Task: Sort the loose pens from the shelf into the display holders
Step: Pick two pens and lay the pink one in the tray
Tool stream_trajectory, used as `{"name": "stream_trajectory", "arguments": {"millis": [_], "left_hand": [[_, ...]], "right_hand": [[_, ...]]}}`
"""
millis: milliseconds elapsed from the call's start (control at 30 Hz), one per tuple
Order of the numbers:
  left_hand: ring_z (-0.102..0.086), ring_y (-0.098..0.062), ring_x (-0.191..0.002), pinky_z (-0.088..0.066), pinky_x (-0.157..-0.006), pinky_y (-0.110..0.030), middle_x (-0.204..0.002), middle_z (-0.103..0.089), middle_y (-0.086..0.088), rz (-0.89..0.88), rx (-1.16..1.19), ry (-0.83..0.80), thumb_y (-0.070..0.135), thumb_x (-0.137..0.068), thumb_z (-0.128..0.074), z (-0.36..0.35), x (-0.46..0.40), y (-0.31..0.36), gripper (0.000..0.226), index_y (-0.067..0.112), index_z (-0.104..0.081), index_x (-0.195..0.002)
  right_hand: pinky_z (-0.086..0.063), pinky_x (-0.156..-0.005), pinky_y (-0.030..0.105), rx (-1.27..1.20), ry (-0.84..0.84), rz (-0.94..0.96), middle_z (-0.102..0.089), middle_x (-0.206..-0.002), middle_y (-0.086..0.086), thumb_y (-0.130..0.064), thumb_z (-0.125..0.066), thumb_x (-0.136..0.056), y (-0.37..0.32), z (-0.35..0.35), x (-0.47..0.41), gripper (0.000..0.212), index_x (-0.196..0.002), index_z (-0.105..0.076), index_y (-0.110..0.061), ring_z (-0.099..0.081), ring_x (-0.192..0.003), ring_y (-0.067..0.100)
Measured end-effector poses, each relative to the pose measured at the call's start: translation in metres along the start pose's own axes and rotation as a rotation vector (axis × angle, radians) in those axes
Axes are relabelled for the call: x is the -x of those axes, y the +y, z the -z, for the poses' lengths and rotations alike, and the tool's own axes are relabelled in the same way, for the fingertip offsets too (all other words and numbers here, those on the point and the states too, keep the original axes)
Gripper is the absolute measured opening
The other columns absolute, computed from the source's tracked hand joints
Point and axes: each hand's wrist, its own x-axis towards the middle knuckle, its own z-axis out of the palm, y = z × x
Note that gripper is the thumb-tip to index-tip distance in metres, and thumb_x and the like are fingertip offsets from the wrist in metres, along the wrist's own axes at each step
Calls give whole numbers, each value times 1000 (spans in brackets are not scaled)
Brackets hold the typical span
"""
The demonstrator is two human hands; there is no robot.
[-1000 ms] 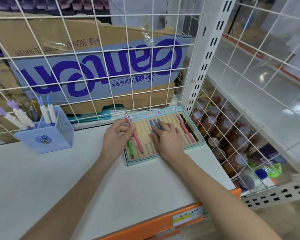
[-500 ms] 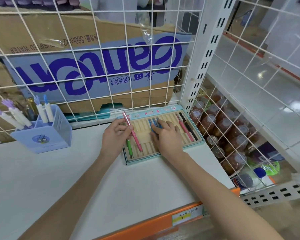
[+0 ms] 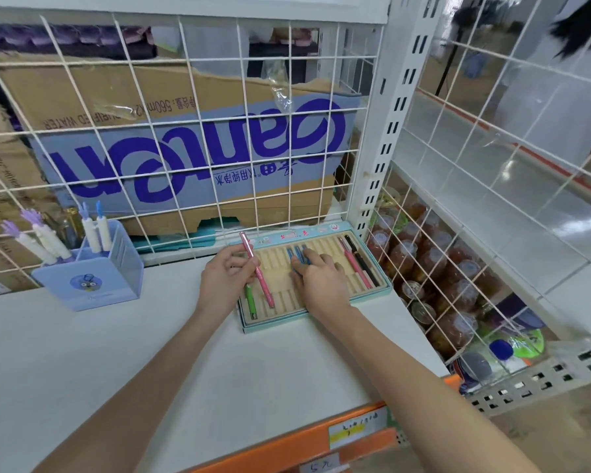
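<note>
Sorting looks partly done, judging by how the pens lie; the slotted pen tray (image 3: pixel 316 314) at the back right of the white shelf (image 3: pixel 151 353) holds a green pen (image 3: pixel 250 298) in its leftmost groove, a few blue pens (image 3: pixel 297 254) near the middle, and a pink pen with a black pen (image 3: pixel 362 264) at the right end; many grooves between them show bare. The left hand (image 3: pixel 227 279) pinches a pink pen (image 3: pixel 257 270) between thumb and curled fingers, its length lying slantwise over the left grooves, not yet seated in one. The right hand (image 3: pixel 321 279) rests flat on the tray's middle, fingers fairly straight and pressing on the blue pens, apparently settling them in place; whether they sit fully in their slots I cannot tell. A blue pen cup (image 3: pixel 93 279) at the left holds several white pens (image 3: pixel 96 230) standing upright. No loose pens show on the bare shelf, so the pink pen may be among the last.
</note>
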Motion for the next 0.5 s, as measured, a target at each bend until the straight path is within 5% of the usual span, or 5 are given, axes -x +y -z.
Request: {"name": "stream_trajectory", "arguments": {"millis": [167,333,500], "left_hand": [[-63,-5,-58,-55,-63,-21,-75,-68,-3,-8,-14,-7,12,-87,-64,-3,0,9,27,6,-59,-112],[-66,-1,-59,-51,-57,-12,-83,-70,-4,-40,73,-31,14,-85,-66,-11,-2,36,33,10,-57,-117],[-70,-9,-73,-56,-70,-20,-86,-72,0,-99,98,-181,13,-84,-67,-50,-6,55,67,26,-34,-140]], "right_hand": [[-30,-102,40,-90,15,-5,-34,-149,0,-33,-37,-100,3,-1,1,37,-134,-50,-24,-36,-129,26],[-36,-107,34,-857,285,-167,-51,-137,4,-22,-50,-96,16,20,6,35,-130,-56,-16,-48,-122,18],[-46,-98,31,-1103,488,-274,-63,-118,-7,-12,-51,-95,57,55,27,28,-119,-63,-19,-57,-110,9]]}}
